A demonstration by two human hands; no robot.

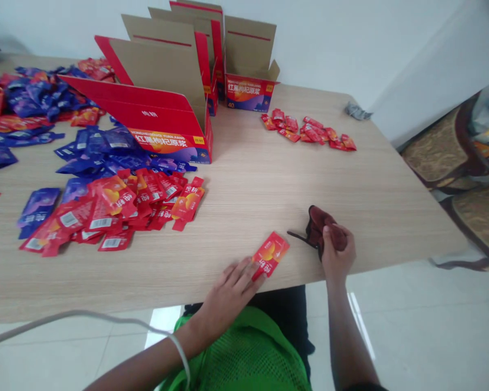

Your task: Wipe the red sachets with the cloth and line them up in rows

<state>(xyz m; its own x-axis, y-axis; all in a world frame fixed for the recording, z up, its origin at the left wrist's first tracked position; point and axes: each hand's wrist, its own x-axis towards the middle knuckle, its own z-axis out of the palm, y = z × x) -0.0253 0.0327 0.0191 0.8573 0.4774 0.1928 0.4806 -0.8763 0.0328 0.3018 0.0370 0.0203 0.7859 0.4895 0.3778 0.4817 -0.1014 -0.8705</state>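
just the one cam here, worn on the person's head, looking forward and steeply down over the table (244, 201) from above. hands and near table edge sit fairly close, open boxes (167, 119) and wall (326, 43) farther off. no second view to share anything with

My left fingers (243, 273) cover the near end of a red packet (274, 251), and its tiny words (268, 246) are too small to read. My right fingers (331, 241) hide some of a dark red thing (318, 218); I can't tell what it is. Far right of them, the picture's edge cuts off the chairs (478, 214).
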